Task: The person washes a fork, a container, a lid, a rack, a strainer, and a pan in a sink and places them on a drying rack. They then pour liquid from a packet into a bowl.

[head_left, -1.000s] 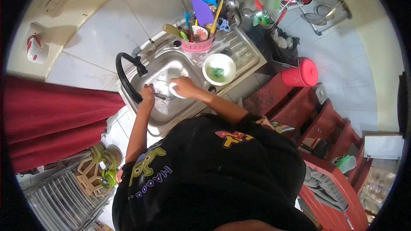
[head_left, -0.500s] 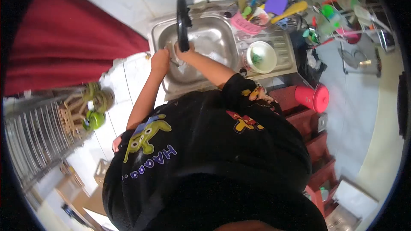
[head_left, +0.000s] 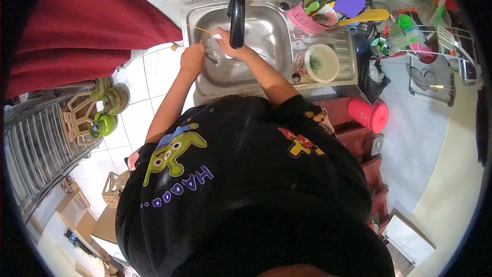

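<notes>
Over the left part of the steel sink [head_left: 266, 69], my left hand [head_left: 192, 57] is closed, with its fingers near a short grey piece [head_left: 211, 60]; what it grips is too small to tell. My right hand [head_left: 225, 43] is closed on a thin yellowish stick [head_left: 199, 28] that points left across the basin. Something small and white [head_left: 217, 36] shows at its fingers. The black faucet [head_left: 237, 10] rises beside my right hand and partly covers the wrist area. Wet, foamy patches show in the basin.
Right of the basin stand a white bucket [head_left: 328, 64] with green contents and a pink basket [head_left: 302, 19] of utensils. A dish rack [head_left: 464, 61] is farther right. A red container [head_left: 369, 115] sits below, a red curtain [head_left: 92, 41] hangs left.
The view has shifted slightly, and the sink items appear farther right. My right hand has risen a little from beneath the faucet, and the yellowish stick now shows in it.
</notes>
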